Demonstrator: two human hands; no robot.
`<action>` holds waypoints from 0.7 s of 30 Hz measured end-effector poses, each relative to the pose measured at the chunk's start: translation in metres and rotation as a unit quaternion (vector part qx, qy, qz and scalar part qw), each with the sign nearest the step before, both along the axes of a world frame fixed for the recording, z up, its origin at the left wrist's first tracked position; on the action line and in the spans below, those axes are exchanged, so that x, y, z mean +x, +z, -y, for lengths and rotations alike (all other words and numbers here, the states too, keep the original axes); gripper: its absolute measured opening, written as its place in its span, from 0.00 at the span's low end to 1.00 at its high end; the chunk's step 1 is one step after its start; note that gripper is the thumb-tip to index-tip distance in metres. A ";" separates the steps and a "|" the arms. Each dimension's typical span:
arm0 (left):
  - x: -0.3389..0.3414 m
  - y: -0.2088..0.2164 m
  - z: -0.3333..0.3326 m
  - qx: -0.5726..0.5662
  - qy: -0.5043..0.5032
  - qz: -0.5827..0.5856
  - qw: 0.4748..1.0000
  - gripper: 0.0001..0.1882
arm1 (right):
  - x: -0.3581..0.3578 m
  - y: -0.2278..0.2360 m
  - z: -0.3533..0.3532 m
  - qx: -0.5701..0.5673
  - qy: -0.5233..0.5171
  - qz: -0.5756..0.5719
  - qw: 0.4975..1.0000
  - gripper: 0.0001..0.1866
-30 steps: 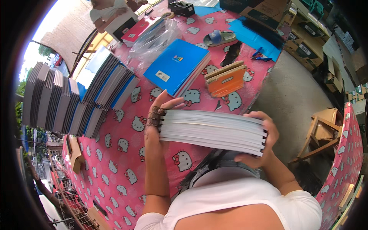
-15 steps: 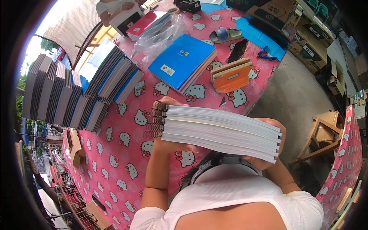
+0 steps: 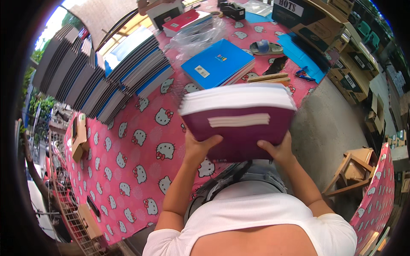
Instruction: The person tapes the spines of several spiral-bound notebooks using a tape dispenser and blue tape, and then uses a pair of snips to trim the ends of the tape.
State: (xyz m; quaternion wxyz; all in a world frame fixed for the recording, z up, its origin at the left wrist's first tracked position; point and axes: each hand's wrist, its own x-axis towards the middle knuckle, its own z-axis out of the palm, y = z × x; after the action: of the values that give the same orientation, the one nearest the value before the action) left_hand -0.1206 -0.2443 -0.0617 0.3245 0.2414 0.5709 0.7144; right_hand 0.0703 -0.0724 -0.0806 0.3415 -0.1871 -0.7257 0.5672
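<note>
Between my two hands is a thick stack of notebooks (image 3: 243,136), its maroon cover with a white label panel turned toward me and the white page edges on top. My left hand (image 3: 200,147) grips the stack at its lower left, thumb on the cover. The lower right is clasped by my right hand (image 3: 278,149), thumb also on the cover; the other fingers of both hands are mostly hidden behind. The stack is tilted up above the table's near edge. Just beyond it lies a pile of blue-covered notebooks (image 3: 215,62), and an orange-and-wood block (image 3: 269,79) is partly hidden behind it.
Tall stacks of spiral notebooks (image 3: 141,70) stand at the left of the pink patterned table (image 3: 128,166). Farther back are a plastic bag (image 3: 198,38), red notebooks (image 3: 188,20), a slipper (image 3: 265,47) and a tape dispenser (image 3: 232,10). Cardboard boxes (image 3: 307,21) and a wooden frame (image 3: 350,173) are at the right.
The notebook stack has been turned from lying edge-on, with its spiral end at left, to tilted up with the maroon cover facing me. Both hands have shifted to its lower sides.
</note>
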 end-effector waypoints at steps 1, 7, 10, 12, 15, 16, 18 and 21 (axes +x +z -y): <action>0.003 0.013 0.008 0.018 0.059 0.042 0.997 0.29 | -0.012 0.013 0.000 -0.018 0.016 0.040 0.999 0.41; -0.033 0.025 0.082 -0.125 0.231 0.173 0.949 0.25 | -0.120 0.023 0.029 -0.205 0.171 0.174 0.948 0.39; -0.048 0.014 0.127 -0.087 0.209 0.154 0.962 0.23 | -0.163 0.003 0.059 -0.219 0.223 0.208 0.927 0.36; -0.059 0.009 0.151 -0.133 0.211 0.200 0.947 0.22 | -0.180 -0.012 0.078 -0.244 0.247 0.201 0.916 0.35; -0.087 -0.008 0.187 -0.169 0.218 0.240 0.931 0.21 | -0.201 -0.024 0.101 -0.263 0.316 0.228 0.882 0.30; -0.096 -0.012 0.188 -0.197 0.226 0.265 0.916 0.21 | -0.206 -0.039 0.108 -0.285 0.339 0.220 0.869 0.28; -0.100 -0.028 0.201 -0.236 0.239 0.252 0.907 0.21 | -0.199 -0.041 0.105 -0.305 0.362 0.215 0.854 0.26; -0.103 -0.045 0.225 -0.287 0.244 0.240 0.895 0.22 | -0.169 0.014 0.062 0.085 0.491 0.364 0.787 0.24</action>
State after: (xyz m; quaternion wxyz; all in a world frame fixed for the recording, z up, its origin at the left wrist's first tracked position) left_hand -0.2235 -0.4694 -0.1067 0.3223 -0.1880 0.6966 0.6128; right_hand -0.0986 -0.1342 -0.0662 -0.2578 0.0313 -0.8355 0.4842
